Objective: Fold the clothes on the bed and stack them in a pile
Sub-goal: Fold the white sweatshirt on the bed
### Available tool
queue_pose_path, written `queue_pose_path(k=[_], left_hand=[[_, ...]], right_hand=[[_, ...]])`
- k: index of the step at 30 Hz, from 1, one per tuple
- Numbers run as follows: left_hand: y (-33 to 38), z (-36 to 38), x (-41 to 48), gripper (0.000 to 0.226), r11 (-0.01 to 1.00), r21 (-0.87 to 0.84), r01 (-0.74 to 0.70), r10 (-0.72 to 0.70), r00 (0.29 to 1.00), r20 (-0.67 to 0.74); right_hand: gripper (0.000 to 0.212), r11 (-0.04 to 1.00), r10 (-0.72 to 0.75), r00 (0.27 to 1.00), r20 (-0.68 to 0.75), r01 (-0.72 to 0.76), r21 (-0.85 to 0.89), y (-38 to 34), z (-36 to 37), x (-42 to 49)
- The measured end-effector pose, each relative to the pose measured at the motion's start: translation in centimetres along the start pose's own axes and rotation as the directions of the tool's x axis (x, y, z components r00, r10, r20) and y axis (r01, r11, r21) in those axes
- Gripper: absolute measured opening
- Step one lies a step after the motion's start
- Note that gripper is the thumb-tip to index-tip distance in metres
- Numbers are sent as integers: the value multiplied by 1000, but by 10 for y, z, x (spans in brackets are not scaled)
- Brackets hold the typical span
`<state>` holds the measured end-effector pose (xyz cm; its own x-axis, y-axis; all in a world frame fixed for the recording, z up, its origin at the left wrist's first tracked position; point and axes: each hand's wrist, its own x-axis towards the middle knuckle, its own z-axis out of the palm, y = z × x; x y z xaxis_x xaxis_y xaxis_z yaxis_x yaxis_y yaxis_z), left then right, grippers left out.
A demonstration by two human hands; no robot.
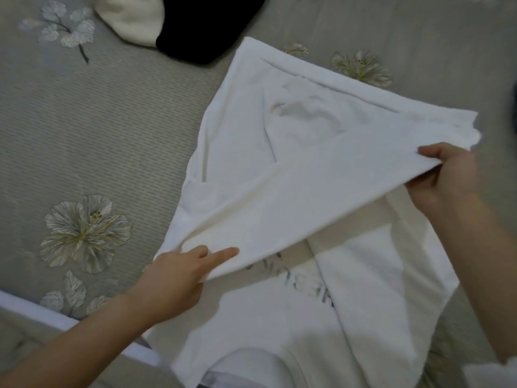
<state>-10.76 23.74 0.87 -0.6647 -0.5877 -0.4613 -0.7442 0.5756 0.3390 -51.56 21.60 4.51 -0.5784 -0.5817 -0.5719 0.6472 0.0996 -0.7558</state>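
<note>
The light is dim, soft and even, with a grey-green cast over the bedcover [98, 135]. It seems to come from overhead. The raised fold of the white shirt [279, 163] throws a broad, soft-edged shadow onto the cloth beneath it, toward the bed's near edge. The shirt is the brightest area and its creases are almost washed out. The black garment [207, 23] at the far edge is a flat mass without detail. The whole frame is soft and smeared. The printed lettering [307, 284] is unreadable, and a dark shape [514, 107] at the right border is pure blur.
</note>
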Motion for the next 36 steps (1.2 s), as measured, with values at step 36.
queue_pose_path(k=[36], left_hand=[[-76,-23,87,32,993,68,99,-78,961,-264]], right_hand=[[24,647,703,711,-30,-656,-388,259,49,-218]])
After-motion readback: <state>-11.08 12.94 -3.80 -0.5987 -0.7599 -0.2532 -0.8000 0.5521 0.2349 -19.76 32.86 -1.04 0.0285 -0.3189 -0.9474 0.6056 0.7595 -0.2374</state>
